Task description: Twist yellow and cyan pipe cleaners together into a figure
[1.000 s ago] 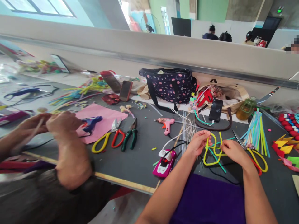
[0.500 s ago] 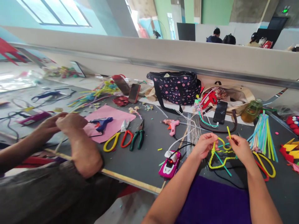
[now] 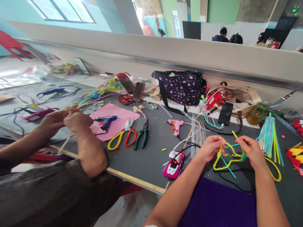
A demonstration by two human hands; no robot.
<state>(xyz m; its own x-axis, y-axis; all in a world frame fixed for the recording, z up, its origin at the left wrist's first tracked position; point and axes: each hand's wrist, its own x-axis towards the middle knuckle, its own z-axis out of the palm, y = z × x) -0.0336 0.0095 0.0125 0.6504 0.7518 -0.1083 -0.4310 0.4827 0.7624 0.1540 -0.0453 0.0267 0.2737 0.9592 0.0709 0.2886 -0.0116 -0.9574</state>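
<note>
The yellow pipe cleaner (image 3: pixel 224 159) hangs between my hands just above the table (image 3: pixel 151 157), already bent into several loops with a teal stem (image 3: pixel 228 168) crossing it; I judge the shaping partly done, since one free end sticks up loose. My left hand (image 3: pixel 210 147) pinches its left bend, my right hand (image 3: pixel 251 150) pinches the right end near the upright tip. A pink charger (image 3: pixel 174 160) sits left, straws (image 3: pixel 270 138) right. A co-worker's hands (image 3: pixel 66 121) work well apart.

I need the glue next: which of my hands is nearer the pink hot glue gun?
Left. The left hand lies just right of the pink hot glue gun; the right hand is farther right.
</note>
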